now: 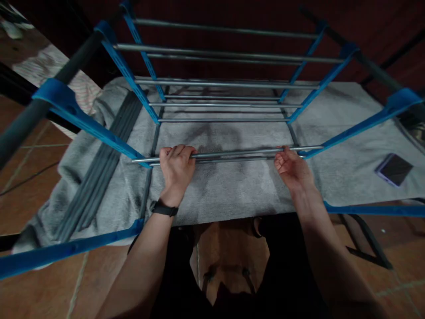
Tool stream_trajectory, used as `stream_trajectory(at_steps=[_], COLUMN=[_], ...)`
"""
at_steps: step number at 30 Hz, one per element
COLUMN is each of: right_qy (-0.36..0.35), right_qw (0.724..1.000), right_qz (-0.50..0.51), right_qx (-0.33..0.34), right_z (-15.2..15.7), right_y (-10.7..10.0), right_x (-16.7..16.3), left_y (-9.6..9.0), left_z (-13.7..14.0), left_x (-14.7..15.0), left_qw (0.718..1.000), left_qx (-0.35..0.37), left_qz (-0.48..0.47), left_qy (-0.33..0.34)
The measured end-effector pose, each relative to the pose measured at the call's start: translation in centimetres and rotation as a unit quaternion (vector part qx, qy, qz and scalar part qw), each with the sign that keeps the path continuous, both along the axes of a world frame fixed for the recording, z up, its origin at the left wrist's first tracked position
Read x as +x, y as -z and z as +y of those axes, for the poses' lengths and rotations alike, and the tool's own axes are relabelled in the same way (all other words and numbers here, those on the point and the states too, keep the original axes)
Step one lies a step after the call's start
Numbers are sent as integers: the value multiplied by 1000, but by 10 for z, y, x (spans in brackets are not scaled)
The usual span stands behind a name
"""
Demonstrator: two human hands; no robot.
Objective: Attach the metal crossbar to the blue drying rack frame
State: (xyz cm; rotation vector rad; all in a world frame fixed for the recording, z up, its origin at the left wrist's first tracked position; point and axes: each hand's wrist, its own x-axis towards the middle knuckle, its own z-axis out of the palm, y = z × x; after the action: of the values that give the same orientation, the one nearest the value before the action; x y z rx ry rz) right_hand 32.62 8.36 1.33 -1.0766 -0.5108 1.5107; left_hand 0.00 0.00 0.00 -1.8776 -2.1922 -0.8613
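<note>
1. A grey towel-like cloth [232, 190] lies spread over the brown tiled floor [40, 292], and a rack frame of blue plastic side bars and metal rods [226, 84] stands on its middle.
2. The nearest pair of silver metal rods [232, 155] runs left to right across the frame's front, above the cloth.
3. The left hand [175, 168] wraps over these rods near their left end; the right hand [292, 168] touches them near their right end.
4. A bundle of dark grey tubes [102, 164] lies on the cloth along its left edge, left of the frame.
5. A flat dark phone [394, 169] lies on the cloth near its right edge, well apart from the hands.
</note>
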Motion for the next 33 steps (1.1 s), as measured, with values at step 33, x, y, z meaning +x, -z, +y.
stream_trajectory(at_steps=[33], right_qy=[-18], right_qw=[998], right_qz=[33], right_qx=[41], right_z=[-8], right_y=[7], right_x=[-39], left_y=[-11], left_z=[-18], left_x=[1], left_qw=[998], left_qx=[35], left_qz=[32], left_qy=[-43])
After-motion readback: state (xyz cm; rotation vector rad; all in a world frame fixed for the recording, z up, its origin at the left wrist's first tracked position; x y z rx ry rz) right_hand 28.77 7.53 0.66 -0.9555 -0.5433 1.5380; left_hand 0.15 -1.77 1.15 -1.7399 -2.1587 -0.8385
